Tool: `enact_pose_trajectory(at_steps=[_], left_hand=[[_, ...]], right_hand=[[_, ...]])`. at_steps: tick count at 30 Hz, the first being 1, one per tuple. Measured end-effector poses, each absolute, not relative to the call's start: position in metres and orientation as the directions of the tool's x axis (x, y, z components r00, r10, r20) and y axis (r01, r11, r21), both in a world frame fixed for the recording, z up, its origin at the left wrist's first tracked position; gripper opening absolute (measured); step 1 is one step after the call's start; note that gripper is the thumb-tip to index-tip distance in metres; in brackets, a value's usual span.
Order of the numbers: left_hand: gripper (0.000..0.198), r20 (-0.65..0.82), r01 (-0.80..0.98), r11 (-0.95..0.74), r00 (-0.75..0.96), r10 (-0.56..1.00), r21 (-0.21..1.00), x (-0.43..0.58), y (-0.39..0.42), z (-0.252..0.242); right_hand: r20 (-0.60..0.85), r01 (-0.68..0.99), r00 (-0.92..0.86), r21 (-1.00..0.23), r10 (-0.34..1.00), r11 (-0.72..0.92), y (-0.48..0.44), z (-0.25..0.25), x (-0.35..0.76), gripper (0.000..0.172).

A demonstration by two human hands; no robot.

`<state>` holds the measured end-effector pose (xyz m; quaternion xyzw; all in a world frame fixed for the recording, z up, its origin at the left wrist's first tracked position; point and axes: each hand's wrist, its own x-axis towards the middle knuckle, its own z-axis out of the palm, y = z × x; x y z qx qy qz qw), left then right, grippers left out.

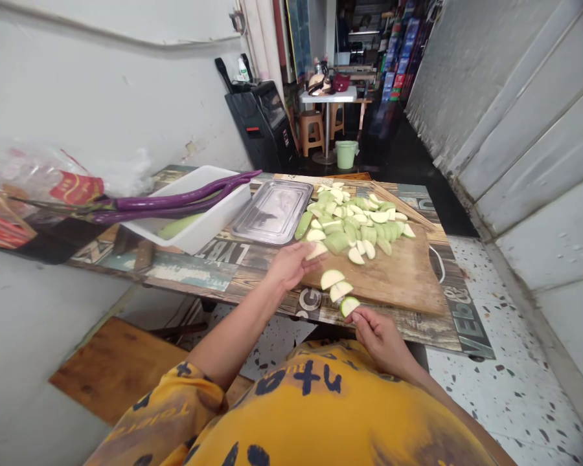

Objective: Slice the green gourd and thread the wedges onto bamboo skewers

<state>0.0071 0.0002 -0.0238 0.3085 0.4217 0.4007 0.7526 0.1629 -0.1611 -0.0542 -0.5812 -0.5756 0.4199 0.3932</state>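
My left hand (291, 264) pinches a pale green vegetable slice (317, 250) at the left edge of the wooden cutting board (398, 278). My right hand (376, 333) grips a thin skewer near the board's front edge. Three green-rimmed slices (340, 291) are threaded on that skewer, one above another. A heap of cut green slices (354, 223) covers the far half of the board.
A steel tray (272, 210) lies left of the board. A white tub (194, 217) holds long purple eggplants (175, 204). Bamboo skewers (401, 204) lie at the board's far right. The table's front edge is close; a wooden bench (116, 366) stands below left.
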Motion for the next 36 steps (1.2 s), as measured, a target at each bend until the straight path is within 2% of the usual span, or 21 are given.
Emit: enact_pose_trajectory(at_steps=[5, 9, 13, 15, 17, 20, 23, 25, 26, 28, 31, 34, 36], left_hand=[[0.012, -0.407, -0.368, 0.5, 0.304, 0.861, 0.784, 0.014, 0.0, -0.021], [0.01, -0.399, -0.387, 0.493, 0.299, 0.867, 0.779, 0.021, 0.001, -0.019], [0.006, -0.388, -0.421, 0.482, 0.292, 0.874, 0.768, 0.028, 0.002, -0.017], [0.004, -0.382, -0.431, 0.474, 0.286, 0.879, 0.768, 0.031, 0.002, -0.016], [0.004, -0.373, -0.437, 0.46, 0.273, 0.887, 0.773, 0.034, 0.001, -0.014], [0.003, -0.356, -0.459, 0.434, 0.251, 0.9, 0.775, 0.038, 0.0, -0.012], [0.002, -0.346, -0.465, 0.431, 0.261, 0.901, 0.774, 0.039, -0.001, -0.011], [0.001, -0.351, -0.45, 0.442, 0.274, 0.895, 0.776, 0.04, -0.001, -0.01], [0.002, -0.357, -0.44, 0.45, 0.28, 0.891, 0.777, 0.04, -0.001, -0.009], [0.003, -0.367, -0.424, 0.462, 0.288, 0.884, 0.779, 0.04, -0.001, -0.007], [0.001, -0.373, -0.417, 0.466, 0.288, 0.882, 0.78, 0.04, -0.002, -0.004], [0.002, -0.378, -0.411, 0.469, 0.286, 0.881, 0.782, 0.041, -0.002, -0.004], [0.002, -0.385, -0.401, 0.475, 0.288, 0.877, 0.783, 0.041, -0.002, -0.005]], right_hand=[[-0.097, 0.194, 0.011, -0.976, 0.995, -0.097, -0.161, -0.061, 0.159, 0.029], [-0.181, -0.032, 0.016, -0.983, 0.983, -0.181, -0.16, -0.064, 0.154, 0.03], [-0.287, -0.31, -0.018, -0.909, 0.958, -0.278, -0.157, -0.058, 0.145, 0.029], [-0.316, -0.366, -0.006, -0.882, 0.949, -0.296, -0.155, -0.056, 0.142, 0.03], [-0.297, -0.315, 0.06, -0.911, 0.953, -0.265, -0.152, -0.056, 0.141, 0.031], [-0.144, -0.019, 0.188, -0.989, 0.971, -0.143, -0.149, -0.059, 0.144, 0.031], [0.076, 0.346, 0.239, -0.938, 0.968, -0.012, -0.147, -0.06, 0.148, 0.03], [0.157, 0.462, 0.243, -0.887, 0.957, 0.028, -0.147, -0.06, 0.149, 0.029], [0.162, 0.466, 0.246, -0.885, 0.956, 0.03, -0.147, -0.061, 0.149, 0.029], [0.099, 0.359, 0.249, -0.933, 0.964, 0.003, -0.147, -0.06, 0.147, 0.03], [-0.112, -0.043, 0.181, -0.993, 0.977, -0.106, -0.148, -0.059, 0.142, 0.029], [-0.274, -0.419, 0.061, -0.88, 0.96, -0.225, -0.148, -0.054, 0.138, 0.028], [-0.307, -0.548, 0.0, -0.796, 0.952, -0.257, -0.148, -0.05, 0.138, 0.028]])
